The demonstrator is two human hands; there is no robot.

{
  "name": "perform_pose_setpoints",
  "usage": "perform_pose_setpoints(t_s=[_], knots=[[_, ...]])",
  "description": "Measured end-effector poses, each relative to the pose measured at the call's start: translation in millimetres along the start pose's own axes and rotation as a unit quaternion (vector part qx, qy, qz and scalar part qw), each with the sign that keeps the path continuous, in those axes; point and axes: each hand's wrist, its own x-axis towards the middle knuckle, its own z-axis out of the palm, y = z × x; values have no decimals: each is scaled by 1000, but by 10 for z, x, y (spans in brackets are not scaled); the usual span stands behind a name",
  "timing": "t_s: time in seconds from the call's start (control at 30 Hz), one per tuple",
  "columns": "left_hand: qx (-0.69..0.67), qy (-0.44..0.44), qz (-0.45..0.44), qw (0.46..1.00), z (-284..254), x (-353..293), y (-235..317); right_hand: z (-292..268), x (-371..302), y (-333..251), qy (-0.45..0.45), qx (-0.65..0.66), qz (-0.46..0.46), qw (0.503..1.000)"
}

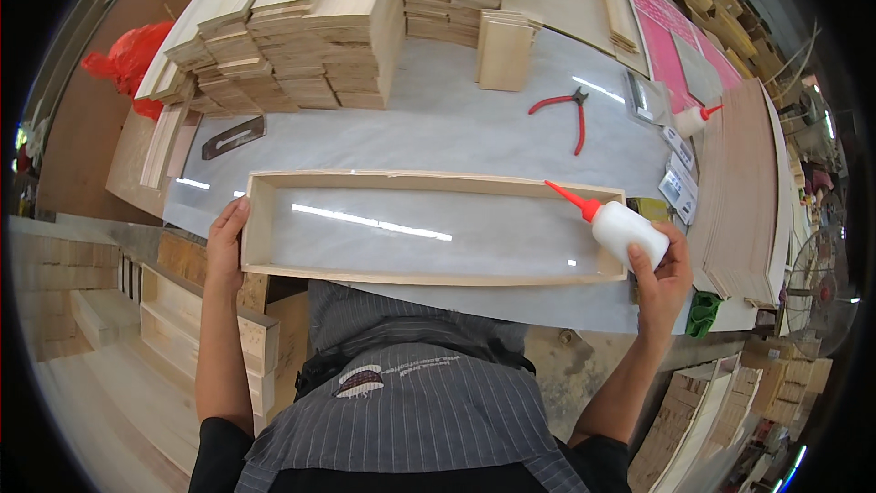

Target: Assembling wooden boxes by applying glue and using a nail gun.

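Note:
A long, shallow rectangular wooden frame [438,278] lies on the shiny grey tabletop [438,119] in front of me, and the table surface shows through it. My left hand [228,239] is closed on the frame's left end, its fingers along the outer side. In my right hand [663,278] is a white glue bottle [630,233] with a red pointed nozzle. The bottle is tilted, and its nozzle points up and left over the frame's far right corner. Part of the right end of the frame is hidden behind bottle and hand.
Stacked wooden boards [310,55] stand at the far left, and a smaller board stack [505,50] sits beside them. Red-handled pliers [577,114], a second glue bottle [691,120] and a dark metal blade-like tool [234,138] lie beyond the frame. Thin panels [744,192] are piled on the right.

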Motion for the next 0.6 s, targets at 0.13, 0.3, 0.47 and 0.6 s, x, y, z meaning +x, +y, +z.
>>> perform_pose_setpoints(t_s=[0.13,0.3,0.47,0.6], knots=[[9,-2,-2,1000,-15,-15,8,-194,4,91,34,0,7,999],[21,-3,-4,1000,7,-30,4,-407,-5,100,72,-32,30,996],[18,-6,5,1000,38,-21,15,-622,7,210,102,-46,32,993],[25,-14,1,1000,-3,70,5,-727,1,240,123,-51,31,991]])
